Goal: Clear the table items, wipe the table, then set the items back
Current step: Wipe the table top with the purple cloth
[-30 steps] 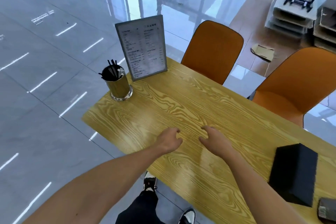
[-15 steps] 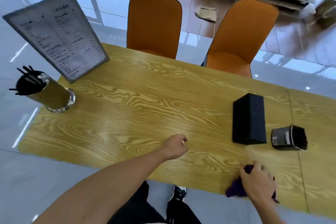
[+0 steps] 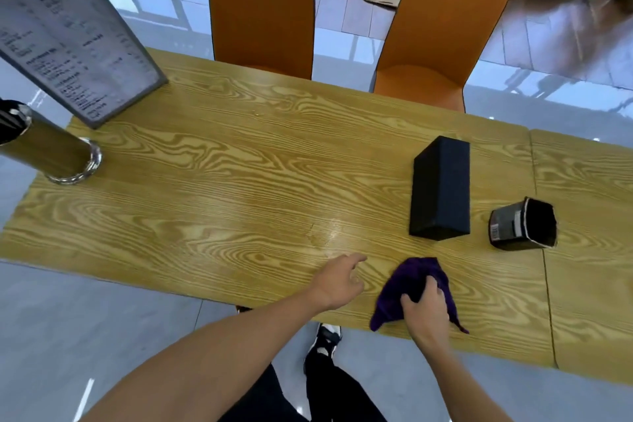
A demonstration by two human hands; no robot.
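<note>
My right hand [image 3: 424, 313] grips a purple cloth [image 3: 416, 279] near the front edge of the wooden table [image 3: 239, 181]. Just left of it my left hand [image 3: 339, 279] hovers with fingers loosely apart, holding nothing. Behind the cloth stands a black box [image 3: 440, 188], and to its right a small black container [image 3: 522, 224] lies on its side. At the far left a menu stand [image 3: 68, 31] leans upright, with a metal holder [image 3: 48, 147] of black sticks in front of it, partly cut off by the frame.
Two orange chairs [image 3: 260, 7] [image 3: 445, 20] stand at the table's far side. A second table [image 3: 589, 250] abuts on the right. My shoes [image 3: 325, 339] and dark trousers show below the front edge on glossy grey floor.
The view swung right and closer. My right hand went from the bare table to the purple cloth and gripped it, dragging it left toward the middle. My left hand stayed near the front edge.
</note>
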